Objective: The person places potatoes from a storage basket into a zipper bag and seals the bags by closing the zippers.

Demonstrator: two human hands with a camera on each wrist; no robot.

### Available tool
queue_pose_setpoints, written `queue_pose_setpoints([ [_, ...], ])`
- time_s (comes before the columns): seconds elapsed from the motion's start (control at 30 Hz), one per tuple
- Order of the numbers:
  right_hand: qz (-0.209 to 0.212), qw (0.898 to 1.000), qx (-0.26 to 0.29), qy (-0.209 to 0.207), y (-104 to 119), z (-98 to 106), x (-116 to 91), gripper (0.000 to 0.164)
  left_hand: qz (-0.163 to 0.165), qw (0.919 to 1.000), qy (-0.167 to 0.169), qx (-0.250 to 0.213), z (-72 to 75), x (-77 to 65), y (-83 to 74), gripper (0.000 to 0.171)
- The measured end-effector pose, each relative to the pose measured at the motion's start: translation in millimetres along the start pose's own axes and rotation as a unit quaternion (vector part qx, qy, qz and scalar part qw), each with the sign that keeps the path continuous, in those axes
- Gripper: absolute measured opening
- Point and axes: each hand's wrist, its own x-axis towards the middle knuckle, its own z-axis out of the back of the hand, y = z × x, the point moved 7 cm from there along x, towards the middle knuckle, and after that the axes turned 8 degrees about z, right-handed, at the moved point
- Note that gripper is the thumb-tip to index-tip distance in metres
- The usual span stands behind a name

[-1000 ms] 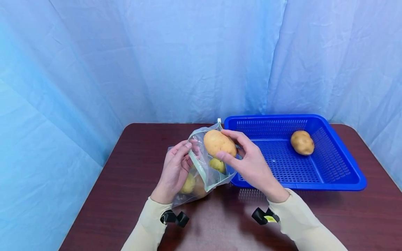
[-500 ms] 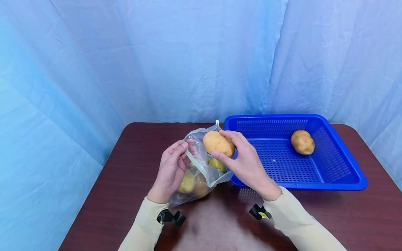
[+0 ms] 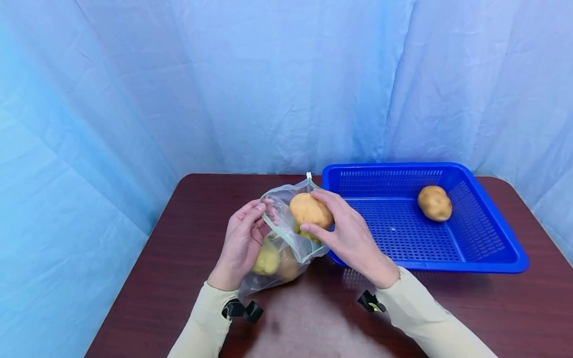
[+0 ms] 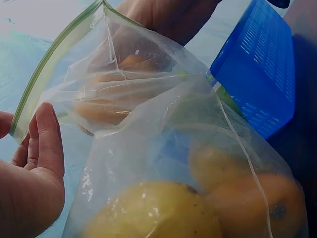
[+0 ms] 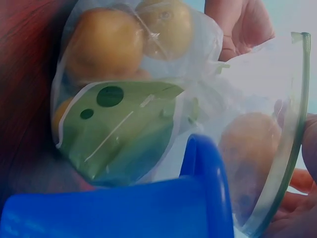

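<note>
My left hand (image 3: 239, 243) pinches the green zip edge of a clear zip-lock bag (image 3: 288, 237) between thumb and fingers, keeping its mouth apart. In my right hand (image 3: 353, 236) is a tan potato (image 3: 309, 210), gripped between thumb and fingers inside the bag's mouth. Through the plastic, the left wrist view shows this potato as a blurred shape above several bagged potatoes (image 4: 153, 213). The right wrist view shows the bag's green printed panel (image 5: 121, 129), with bagged potatoes (image 5: 104, 44) behind the film. The bag's lower part lies on the table.
A blue plastic basket (image 3: 385, 241) stands right of the bag, its left end close beside it. One potato (image 3: 435, 203) lies toward the basket's back right. The dark red-brown table (image 3: 179, 258) extends left, and a light blue curtain (image 3: 268, 89) hangs behind.
My right hand has brought the potato slightly lower and deeper into the bag's mouth, covering more of the potato below. My left hand has drawn the bag's edge a little to the left.
</note>
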Motion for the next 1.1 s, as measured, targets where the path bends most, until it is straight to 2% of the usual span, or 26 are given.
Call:
queue_pose_setpoints([
  [0.23,0.011,1.0,-0.002,0.014,1.1,4.7,-5.6,0.066,-0.005,1.0,0.001,-0.004,-0.9,0.7,-1.1,0.019],
  [0.43,0.034,0.999,0.018,-0.024,1.3,22.8,-11.2,0.061,-0.003,1.0,0.008,-0.002,-5.1,0.6,-0.4,0.02],
  [0.53,0.033,0.998,0.016,-0.041,-1.6,36.1,-15.0,0.059,-0.003,0.9999,0.01,0.002,-8.1,0.3,-0.4,0.021],
  [0.73,0.006,0.999,0.002,-0.043,-8.7,56.2,-20.2,0.056,0.0,0.9999,0.01,0.006,-11.0,0.4,-1.0,0.021],
  [0.93,-0.019,1.0,-0.011,-0.022,-15.3,79.9,-17.3,0.053,-0.002,0.9999,0.013,0.008,-10.8,-0.3,-1.5,0.02],
  [1.1,-0.074,0.997,-0.014,0.001,-32.7,109.9,-13.7,0.054,-0.002,0.9999,0.013,0.003,-10.5,-0.5,-1.0,0.019],
])
